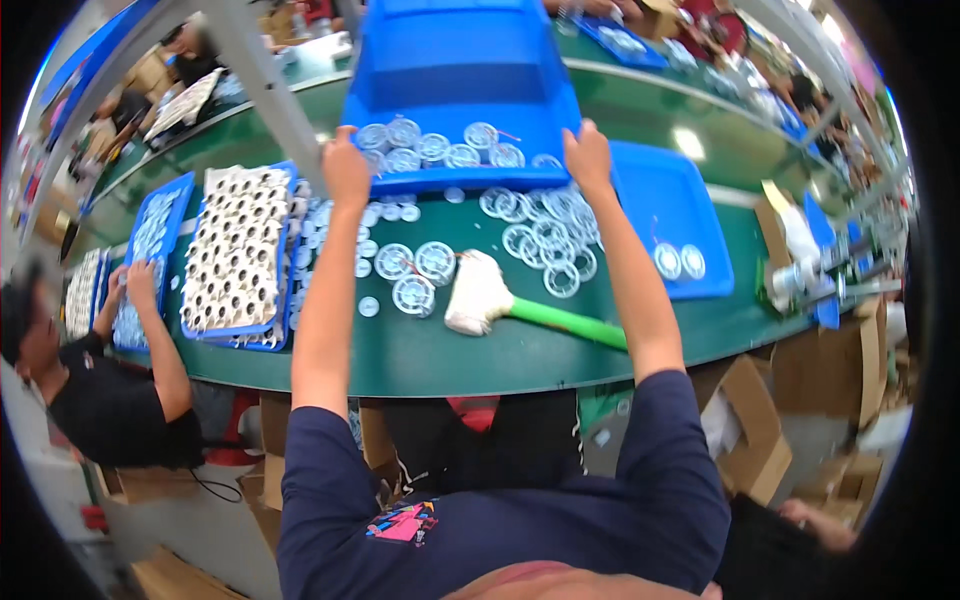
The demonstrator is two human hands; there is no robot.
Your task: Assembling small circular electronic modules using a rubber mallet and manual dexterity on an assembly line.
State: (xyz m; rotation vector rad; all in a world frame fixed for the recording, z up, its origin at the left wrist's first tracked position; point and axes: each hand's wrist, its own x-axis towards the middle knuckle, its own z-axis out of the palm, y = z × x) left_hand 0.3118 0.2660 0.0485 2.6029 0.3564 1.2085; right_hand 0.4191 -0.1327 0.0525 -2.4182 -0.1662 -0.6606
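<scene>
A big blue plastic bin (455, 85) is in front of me, its near side low and its floor sloping toward me. My left hand (346, 170) is closed on its left edge, and my right hand (588, 157) grips the right one. Several clear round plastic parts (433, 148) lie along the near side inside. More clear rings (550, 238) are heaped on the table below the bin's right half. Between my forearms lies a mallet (565, 319) with a green handle and a white-wrapped head. Three round parts (413, 293) sit left of that head.
A blue tray (690, 230) with a few round parts stands at right, near a metal fixture (800, 280). White moulded trays (238, 250) are stacked at left. A co-worker (110, 370) handles small parts there. Cardboard boxes (750, 430) stand below the green table's edge.
</scene>
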